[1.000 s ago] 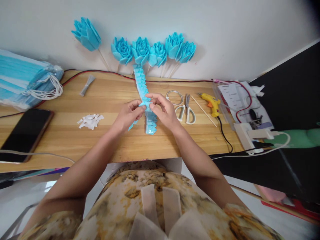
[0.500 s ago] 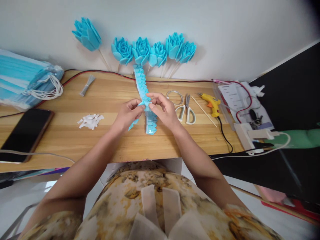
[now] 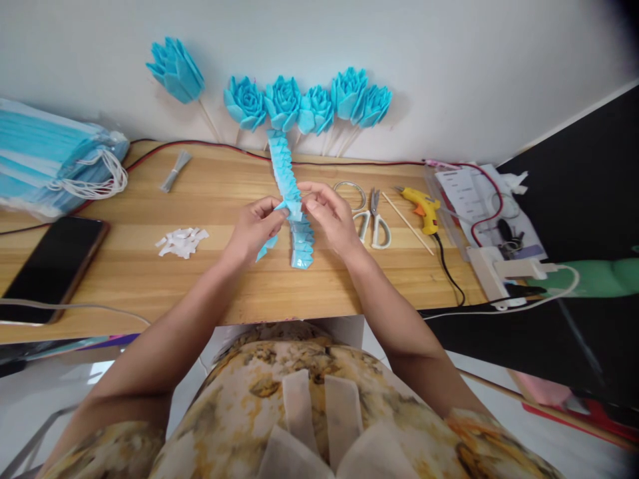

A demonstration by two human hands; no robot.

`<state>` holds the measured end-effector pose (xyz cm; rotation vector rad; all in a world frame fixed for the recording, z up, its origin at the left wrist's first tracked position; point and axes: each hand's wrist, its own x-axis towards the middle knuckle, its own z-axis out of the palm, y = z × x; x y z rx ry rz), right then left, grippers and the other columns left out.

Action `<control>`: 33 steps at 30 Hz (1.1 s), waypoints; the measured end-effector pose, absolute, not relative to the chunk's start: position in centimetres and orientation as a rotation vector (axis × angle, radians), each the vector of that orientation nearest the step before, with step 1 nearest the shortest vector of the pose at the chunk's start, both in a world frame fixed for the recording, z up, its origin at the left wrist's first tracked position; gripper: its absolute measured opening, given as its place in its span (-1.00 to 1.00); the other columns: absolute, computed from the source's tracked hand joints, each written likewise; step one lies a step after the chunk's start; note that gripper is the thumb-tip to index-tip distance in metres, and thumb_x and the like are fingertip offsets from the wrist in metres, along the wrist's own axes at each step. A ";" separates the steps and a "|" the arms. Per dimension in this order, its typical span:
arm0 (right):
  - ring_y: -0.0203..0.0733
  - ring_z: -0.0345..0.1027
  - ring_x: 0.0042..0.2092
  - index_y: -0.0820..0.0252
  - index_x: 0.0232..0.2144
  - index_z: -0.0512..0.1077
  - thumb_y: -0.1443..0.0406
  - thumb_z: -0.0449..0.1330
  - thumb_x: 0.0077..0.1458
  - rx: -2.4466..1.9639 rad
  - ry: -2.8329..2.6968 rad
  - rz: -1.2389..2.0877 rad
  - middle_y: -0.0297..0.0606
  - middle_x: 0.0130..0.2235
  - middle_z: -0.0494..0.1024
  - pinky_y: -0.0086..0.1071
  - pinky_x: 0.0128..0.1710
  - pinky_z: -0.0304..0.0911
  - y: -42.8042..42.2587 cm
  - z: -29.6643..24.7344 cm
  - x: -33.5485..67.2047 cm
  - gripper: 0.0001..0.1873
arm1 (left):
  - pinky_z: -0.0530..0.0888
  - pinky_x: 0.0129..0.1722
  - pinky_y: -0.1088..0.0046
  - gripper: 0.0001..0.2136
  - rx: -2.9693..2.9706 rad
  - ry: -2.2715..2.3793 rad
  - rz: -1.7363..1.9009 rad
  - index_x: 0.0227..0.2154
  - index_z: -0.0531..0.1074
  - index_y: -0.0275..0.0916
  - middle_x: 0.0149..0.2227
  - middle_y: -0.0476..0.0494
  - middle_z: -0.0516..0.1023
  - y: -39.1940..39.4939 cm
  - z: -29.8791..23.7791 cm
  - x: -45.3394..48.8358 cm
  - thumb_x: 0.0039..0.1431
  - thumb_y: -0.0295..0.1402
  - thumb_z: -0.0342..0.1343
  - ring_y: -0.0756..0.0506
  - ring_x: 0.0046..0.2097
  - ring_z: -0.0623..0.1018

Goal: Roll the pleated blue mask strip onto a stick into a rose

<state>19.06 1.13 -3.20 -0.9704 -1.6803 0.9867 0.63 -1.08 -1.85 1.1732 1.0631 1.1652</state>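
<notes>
My left hand (image 3: 255, 229) pinches a small folded light blue piece (image 3: 293, 211) between thumb and fingers. It is held over a long row of overlapping folded blue pieces (image 3: 283, 169) that lies on the table and runs toward the wall. My right hand (image 3: 329, 216) is just right of the small piece, thumb and forefinger apart, with nothing seen between them. Another bit of blue material (image 3: 267, 249) shows below my left hand; whether it is held there I cannot tell.
Several blue flowers on sticks (image 3: 282, 103) lean against the wall. On the left are white scraps (image 3: 182, 243), a phone (image 3: 52, 266) and a pack of face masks (image 3: 54, 156). Scissors (image 3: 373, 223), a thin stick (image 3: 407, 223) and a yellow glue gun (image 3: 422, 207) lie on the right.
My right hand has let go of the small blue piece and drawn slightly to the right. My left hand keeps its pinch in the same place.
</notes>
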 end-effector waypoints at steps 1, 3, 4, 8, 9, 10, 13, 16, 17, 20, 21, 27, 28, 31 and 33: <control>-0.17 0.48 -0.18 0.01 0.08 0.47 -0.18 0.16 0.30 -0.971 -1.679 0.991 -0.33 -0.27 0.56 -0.21 -0.09 0.45 1.1 -3.2 19.1 -0.46 | 0.10 -0.60 0.50 -0.80 1.171 1.065 1.165 -0.54 0.35 -0.19 -0.65 0.11 0.25 -1.1 -1.8 0.6 0.01 -0.24 0.23 0.07 -0.60 0.14; -0.17 0.47 -0.19 0.01 0.08 0.47 -0.15 0.17 0.30 -0.967 -1.674 1.009 -0.33 -0.27 0.55 -0.21 -0.10 0.45 1.1 -3.2 19.0 -0.49 | 0.10 -0.60 0.50 -0.80 1.170 1.074 1.161 -0.54 0.36 -0.19 -0.65 0.11 0.24 -1.1 -1.7 0.7 0.00 -0.23 0.24 0.07 -0.60 0.14; -0.17 0.47 -0.19 0.00 0.08 0.47 -0.14 0.18 0.30 -0.964 -1.665 1.022 -0.34 -0.27 0.54 -0.22 -0.10 0.44 1.0 -3.2 19.0 -0.50 | 0.10 -0.60 0.50 -0.79 1.170 1.080 1.157 -0.54 0.36 -0.19 -0.66 0.11 0.24 -1.2 -1.7 0.7 0.00 -0.23 0.24 0.07 -0.60 0.14; -0.17 0.46 -0.17 -0.01 0.08 0.47 -0.05 0.21 0.29 -0.953 -1.619 1.081 -0.33 -0.24 0.55 -0.24 -0.11 0.43 1.0 -3.2 19.0 -0.57 | 0.10 -0.58 0.49 -0.78 1.201 1.097 1.153 -0.54 0.34 -0.19 -0.65 0.13 0.22 -1.2 -1.7 0.7 0.02 -0.21 0.23 0.07 -0.59 0.13; -0.17 0.46 -0.16 -0.01 0.08 0.47 -0.03 0.22 0.29 -0.950 -1.615 1.090 -0.33 -0.22 0.56 -0.24 -0.11 0.43 1.1 -3.3 19.0 -0.58 | 0.10 -0.57 0.49 -0.78 1.221 1.099 1.154 -0.54 0.33 -0.19 -0.64 0.13 0.22 -1.2 -1.7 0.7 0.04 -0.21 0.22 0.07 -0.58 0.13; -0.18 0.46 -0.16 0.00 0.09 0.47 0.00 0.22 0.29 -0.945 -1.616 1.096 -0.33 -0.21 0.57 -0.26 -0.11 0.42 1.1 -3.3 19.0 -0.59 | 0.11 -0.56 0.48 -0.78 1.245 1.102 1.151 -0.54 0.34 -0.19 -0.63 0.12 0.21 -1.2 -1.7 0.7 0.06 -0.22 0.22 0.07 -0.58 0.14; -0.21 0.46 -0.15 0.03 0.10 0.46 0.07 0.22 0.27 -0.924 -1.644 1.116 -0.33 -0.18 0.59 -0.30 -0.12 0.40 1.3 -3.4 19.1 -0.59 | 0.15 -0.52 0.48 -0.81 1.317 1.141 1.100 -0.51 0.37 -0.20 -0.59 0.11 0.23 -1.1 -1.9 0.7 0.10 -0.26 0.20 0.06 -0.55 0.16; -0.24 0.46 -0.14 0.07 0.10 0.48 0.15 0.22 0.24 -0.913 -1.724 1.095 -0.33 -0.16 0.59 -0.30 -0.07 0.39 1.3 -3.1 19.3 -0.60 | 0.15 -0.50 0.48 -0.84 1.391 1.198 1.044 -0.51 0.38 -0.22 -0.56 0.09 0.27 -1.1 -2.1 0.6 0.10 -0.30 0.18 0.05 -0.51 0.19; -0.23 0.46 -0.14 0.08 0.10 0.48 0.18 0.21 0.23 -0.916 -1.764 1.070 -0.33 -0.16 0.59 -0.29 -0.04 0.38 1.3 -2.9 19.4 -0.60 | 0.15 -0.49 0.48 -0.85 1.421 1.209 1.031 -0.51 0.39 -0.22 -0.55 0.08 0.29 -1.1 -2.1 0.6 0.10 -0.30 0.17 0.05 -0.50 0.20; -0.22 0.45 -0.15 0.10 0.08 0.51 0.26 0.21 0.19 -0.931 -1.885 0.956 -0.32 -0.18 0.60 -0.25 0.01 0.37 1.1 -2.3 19.7 -0.61 | 0.14 -0.49 0.48 -0.87 1.519 1.240 0.998 -0.49 0.41 -0.23 -0.55 0.07 0.31 -1.1 -2.1 0.6 0.08 -0.31 0.14 0.04 -0.49 0.21; -0.21 0.44 -0.16 0.09 0.07 0.51 0.28 0.21 0.18 -0.934 -1.922 0.917 -0.32 -0.19 0.61 -0.24 0.01 0.37 1.1 -2.1 19.7 -0.61 | 0.13 -0.49 0.48 -0.87 1.553 1.255 0.987 -0.49 0.42 -0.23 -0.56 0.08 0.30 -1.1 -2.1 0.6 0.08 -0.30 0.14 0.04 -0.50 0.21; -0.23 0.41 -0.22 0.06 0.02 0.55 0.36 0.20 0.14 -0.933 -2.036 0.794 -0.36 -0.27 0.58 -0.27 -0.02 0.35 1.1 -1.9 20.0 -0.61 | 0.11 -0.48 0.47 -0.87 1.645 1.276 0.963 -0.51 0.41 -0.23 -0.58 0.10 0.26 -1.2 -2.0 0.6 0.09 -0.31 0.14 0.04 -0.50 0.17; -0.24 0.41 -0.23 0.06 0.02 0.55 0.37 0.19 0.13 -0.934 -2.039 0.795 -0.37 -0.28 0.56 -0.28 -0.03 0.35 1.2 -1.9 20.0 -0.60 | 0.11 -0.48 0.47 -0.87 1.632 1.263 0.961 -0.51 0.41 -0.23 -0.58 0.10 0.26 -1.2 -1.9 0.6 0.09 -0.31 0.14 0.04 -0.50 0.18; -0.27 0.38 -0.25 0.07 0.04 0.54 0.39 0.17 0.13 -0.940 -2.037 0.839 -0.38 -0.29 0.53 -0.32 -0.07 0.34 1.1 -1.8 20.1 -0.58 | 0.14 -0.49 0.47 -0.86 1.543 1.181 0.970 -0.49 0.41 -0.22 -0.59 0.10 0.26 -1.2 -1.8 0.6 0.10 -0.30 0.18 0.04 -0.51 0.20; -0.29 0.35 -0.26 0.08 0.04 0.54 0.39 0.16 0.13 -0.928 -2.028 0.878 -0.39 -0.29 0.51 -0.34 -0.10 0.33 1.1 -1.8 20.1 -0.57 | 0.15 -0.50 0.48 -0.86 1.465 1.113 0.974 -0.47 0.41 -0.21 -0.60 0.10 0.26 -1.2 -1.8 0.5 0.10 -0.30 0.20 0.03 -0.52 0.21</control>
